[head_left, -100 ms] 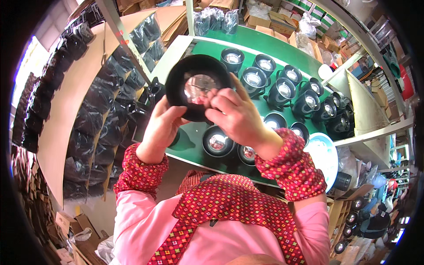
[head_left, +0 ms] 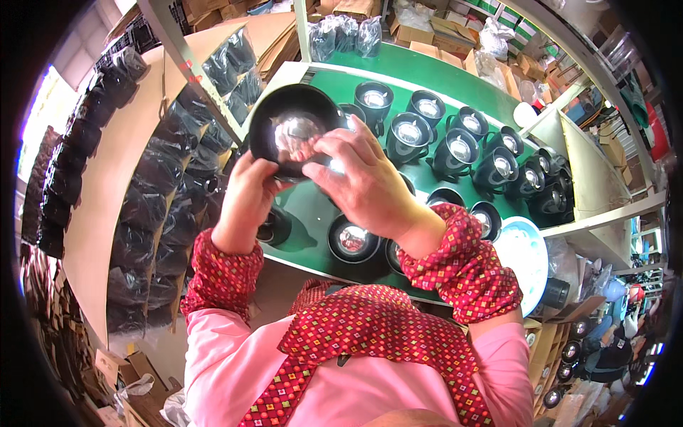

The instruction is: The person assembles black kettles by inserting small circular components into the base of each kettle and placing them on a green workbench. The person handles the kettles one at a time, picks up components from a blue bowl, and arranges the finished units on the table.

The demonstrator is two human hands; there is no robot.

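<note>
A black pot [head_left: 313, 104] with a shiny metal bottom inside is held up over the near left of the green table, its mouth tipped toward me. My left hand [head_left: 247, 191] grips its lower left side, thumb on the outside near the rim. My right hand [head_left: 370, 181] is closed at the pot's lower right rim, fingertips over the mouth; whether a small thing is also pinched there is hidden. Under my hands stands another black pot [head_left: 353, 238], shiny inside. A dark pot [head_left: 276, 226] sits by my left wrist, partly covered.
Several black handled pots [head_left: 456, 151] stand in rows on the green table [head_left: 416, 71]. At its right front is a round white-blue tray [head_left: 523, 249]. Plastic-wrapped dark pots [head_left: 146, 192] are stacked at left between cardboard sheets [head_left: 117, 164]. A metal post [head_left: 178, 64] rises at the table's left corner.
Both hands have carried the pot slightly left and its mouth has turned a little. My right fingers have shifted along the lower right rim. More of the dark pot by my left wrist shows.
</note>
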